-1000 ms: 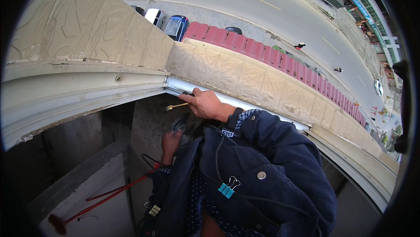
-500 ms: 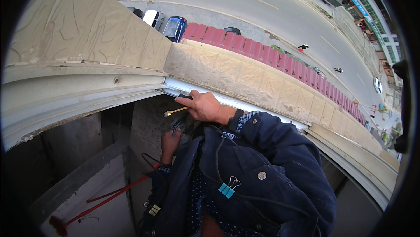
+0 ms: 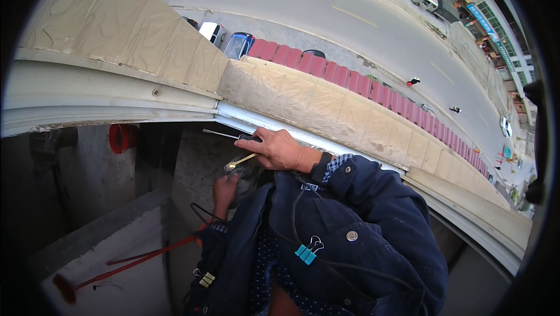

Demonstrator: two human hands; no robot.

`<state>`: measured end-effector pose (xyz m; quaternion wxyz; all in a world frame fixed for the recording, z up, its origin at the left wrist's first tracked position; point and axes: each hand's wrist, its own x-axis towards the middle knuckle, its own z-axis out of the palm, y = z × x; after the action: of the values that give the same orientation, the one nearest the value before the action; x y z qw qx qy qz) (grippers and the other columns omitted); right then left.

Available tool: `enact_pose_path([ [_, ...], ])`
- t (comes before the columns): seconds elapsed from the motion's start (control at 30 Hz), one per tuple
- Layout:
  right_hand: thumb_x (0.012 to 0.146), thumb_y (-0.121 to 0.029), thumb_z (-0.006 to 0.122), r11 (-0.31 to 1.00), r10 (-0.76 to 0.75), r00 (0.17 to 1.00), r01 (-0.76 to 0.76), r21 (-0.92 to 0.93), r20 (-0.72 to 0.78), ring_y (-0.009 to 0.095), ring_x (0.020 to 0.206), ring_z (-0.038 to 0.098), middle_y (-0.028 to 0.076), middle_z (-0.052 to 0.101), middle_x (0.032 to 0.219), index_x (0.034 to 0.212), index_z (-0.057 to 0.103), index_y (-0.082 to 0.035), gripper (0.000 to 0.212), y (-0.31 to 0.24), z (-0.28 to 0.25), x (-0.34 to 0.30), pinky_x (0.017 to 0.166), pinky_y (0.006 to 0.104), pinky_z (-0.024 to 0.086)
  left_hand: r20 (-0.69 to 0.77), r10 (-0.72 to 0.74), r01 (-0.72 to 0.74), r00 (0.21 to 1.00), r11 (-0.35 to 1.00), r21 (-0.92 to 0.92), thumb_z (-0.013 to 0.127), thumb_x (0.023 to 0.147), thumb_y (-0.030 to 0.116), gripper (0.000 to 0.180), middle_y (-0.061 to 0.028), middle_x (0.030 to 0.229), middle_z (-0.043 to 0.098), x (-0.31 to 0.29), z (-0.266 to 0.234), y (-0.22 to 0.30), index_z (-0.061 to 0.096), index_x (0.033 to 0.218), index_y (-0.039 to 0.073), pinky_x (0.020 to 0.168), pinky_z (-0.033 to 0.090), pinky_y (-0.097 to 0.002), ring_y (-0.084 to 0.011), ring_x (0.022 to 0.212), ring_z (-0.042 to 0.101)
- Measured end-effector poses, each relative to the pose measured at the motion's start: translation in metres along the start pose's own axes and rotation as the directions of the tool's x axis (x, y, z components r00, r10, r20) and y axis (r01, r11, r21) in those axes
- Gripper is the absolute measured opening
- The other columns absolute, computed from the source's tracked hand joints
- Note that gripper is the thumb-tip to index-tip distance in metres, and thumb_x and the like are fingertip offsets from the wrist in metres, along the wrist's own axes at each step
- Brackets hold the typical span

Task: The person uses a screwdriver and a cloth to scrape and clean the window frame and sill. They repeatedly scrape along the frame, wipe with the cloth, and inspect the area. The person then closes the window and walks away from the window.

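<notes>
My right hand (image 3: 281,150) reaches out from a dark blue sleeve, just below the white metal window rail (image 3: 245,119). It grips a black-handled tool with a thin metal shaft (image 3: 220,134) pointing left, along with a yellowish stick-like tool (image 3: 240,162) that slants down-left. My left hand (image 3: 224,190) is lower, in shadow, with its fingers curled up close to the tip of the yellowish tool. Whether it holds anything is unclear. A blue binder clip (image 3: 305,252) hangs on my jacket.
A tan tiled ledge (image 3: 326,103) runs outside the rail, with a street and parked cars (image 3: 239,44) far below. Inside, a red bucket (image 3: 122,137) stands by a grey wall. A red-handled tool (image 3: 125,264) lies on a pale slab at lower left.
My right hand has dropped slightly away from the rail, and the thin shaft now shows to its left. The left hand stays low beneath it.
</notes>
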<state>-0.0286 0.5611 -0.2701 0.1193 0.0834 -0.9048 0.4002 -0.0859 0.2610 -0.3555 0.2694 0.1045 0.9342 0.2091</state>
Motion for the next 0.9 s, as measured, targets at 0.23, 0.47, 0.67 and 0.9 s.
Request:
enact_pose_path([
  [0.23, 0.085, -0.023, 0.065, 0.997, 0.054, 0.937, -0.034, -0.064, 0.346, 0.037, 0.068, 0.067, 0.018, 0.063, 0.092, 0.132, 0.068, -0.027, 0.048, 0.002, 0.021, -0.012, 0.060, 0.0480, 0.055, -0.013, -0.034, 0.030, 0.999, 0.966, -0.257, 0.068, 0.094, 0.036, 0.046, -0.0226, 0.069, 0.061, -0.034, -0.014, -0.009, 0.065, 0.082, -0.008, 0.064, 0.046, -0.0423, -0.0268, 0.067, 0.065],
  [0.47, 0.083, -0.020, 0.063, 0.986, -0.165, 0.849, 0.142, 0.083, 0.503, 0.036, 0.069, 0.068, 0.016, 0.065, 0.091, 0.123, 0.073, -0.025, 0.041, -0.006, 0.049, -0.008, 0.059, 0.0465, 0.055, 0.196, -0.038, 0.189, 0.980, 0.493, -0.849, 0.066, 0.098, 0.028, 0.036, -0.0035, 0.092, 0.073, -0.054, -0.041, -0.014, 0.072, 0.096, -0.007, 0.073, 0.049, -0.0309, -0.0144, 0.079, 0.066],
  [0.67, 0.081, -0.022, 0.067, 0.948, -0.318, 0.817, 0.284, 0.146, 0.482, 0.036, 0.071, 0.067, 0.015, 0.064, 0.089, 0.122, 0.074, -0.025, 0.041, -0.012, 0.044, -0.003, 0.063, 0.0473, 0.054, -0.037, -0.578, 0.373, 0.815, 0.572, -0.730, 0.065, 0.099, 0.029, 0.040, -0.0149, 0.096, 0.073, -0.014, -0.017, -0.089, 0.071, 0.100, -0.010, 0.081, 0.051, -0.0381, -0.0209, 0.090, 0.067],
  [0.9, 0.094, -0.025, 0.060, 0.996, 0.025, 0.923, -0.058, 0.073, 0.384, 0.037, 0.077, 0.068, 0.016, 0.064, 0.092, 0.140, 0.062, -0.023, 0.046, -0.004, 0.038, 0.008, 0.069, 0.0482, 0.055, 0.035, -0.451, 0.369, 0.892, 0.682, -0.632, 0.067, 0.100, 0.031, 0.042, -0.0131, 0.096, 0.071, -0.002, -0.023, -0.089, 0.071, 0.103, -0.010, 0.080, 0.049, -0.0385, -0.0197, 0.088, 0.064],
])
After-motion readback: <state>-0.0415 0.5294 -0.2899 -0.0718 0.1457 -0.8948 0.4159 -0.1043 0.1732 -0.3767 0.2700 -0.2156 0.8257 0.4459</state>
